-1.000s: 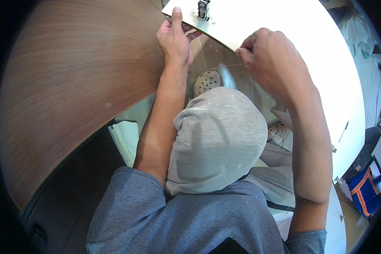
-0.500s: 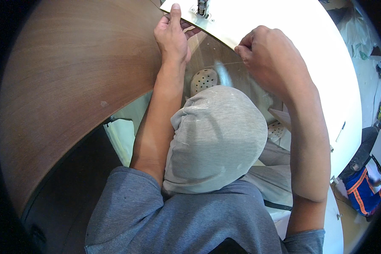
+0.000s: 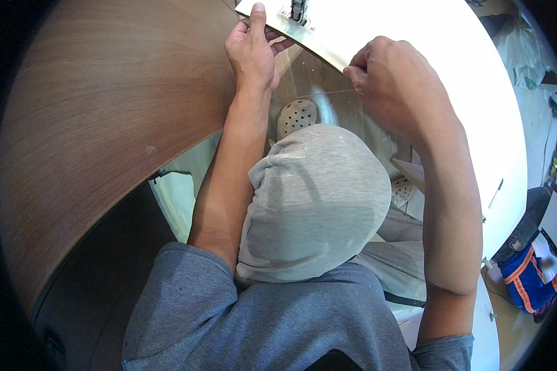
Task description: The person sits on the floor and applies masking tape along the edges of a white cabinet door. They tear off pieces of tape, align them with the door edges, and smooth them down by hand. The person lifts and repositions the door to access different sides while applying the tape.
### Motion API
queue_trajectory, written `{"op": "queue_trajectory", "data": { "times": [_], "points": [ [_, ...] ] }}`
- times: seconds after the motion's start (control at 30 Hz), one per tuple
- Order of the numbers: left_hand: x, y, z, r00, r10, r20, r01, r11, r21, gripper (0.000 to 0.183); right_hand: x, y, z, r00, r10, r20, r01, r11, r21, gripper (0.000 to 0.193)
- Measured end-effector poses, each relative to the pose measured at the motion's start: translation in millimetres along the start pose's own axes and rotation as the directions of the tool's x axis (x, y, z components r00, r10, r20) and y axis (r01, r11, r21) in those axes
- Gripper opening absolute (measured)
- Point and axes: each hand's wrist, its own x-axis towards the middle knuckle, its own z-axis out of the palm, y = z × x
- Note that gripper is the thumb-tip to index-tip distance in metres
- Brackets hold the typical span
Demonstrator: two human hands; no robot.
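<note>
A large white cabinet door (image 3: pixel 439 37) lies ahead and to the right, its near edge slanting between my hands. A metal hinge (image 3: pixel 299 11) is fixed on its face near the left corner. My left hand (image 3: pixel 252 55) grips the edge just left of this hinge, thumb on top and fingers curled underneath. Farther right, my right hand (image 3: pixel 393 80) is closed, its thumb and forefinger pinched at the same edge. The other fingers of that hand are hidden from view.
A curved-looking brown wooden panel (image 3: pixel 117 93) fills the left side. My grey-trousered knee (image 3: pixel 319 198) rises between my forearms, with a perforated clog (image 3: pixel 297 116) beyond it. At the right are another person's dark-trousered leg (image 3: pixel 526 222) and a blue item with orange bands (image 3: pixel 526 278).
Both hands keep their hold on the door. The view has shifted only very slightly.
</note>
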Motion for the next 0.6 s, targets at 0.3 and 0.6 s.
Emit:
{"op": "queue_trajectory", "data": {
  "times": [0.3,0.6],
  "points": [
    [7.3,-9.8,-13.6,0.998,-0.01,-0.057,0.015,0.996,0.089,0.038,3.1,-4.8,-8.1,0.992,0.053,0.118,-0.046,0.997,-0.056,0.028],
    [-28.1,-4.8,3.0,0.995,-0.089,0.052,0.094,0.991,-0.098,0.034,1.9,-8.1,-7.5,0.994,0.068,0.088,-0.062,0.996,-0.066,0.026]
  ]
}}
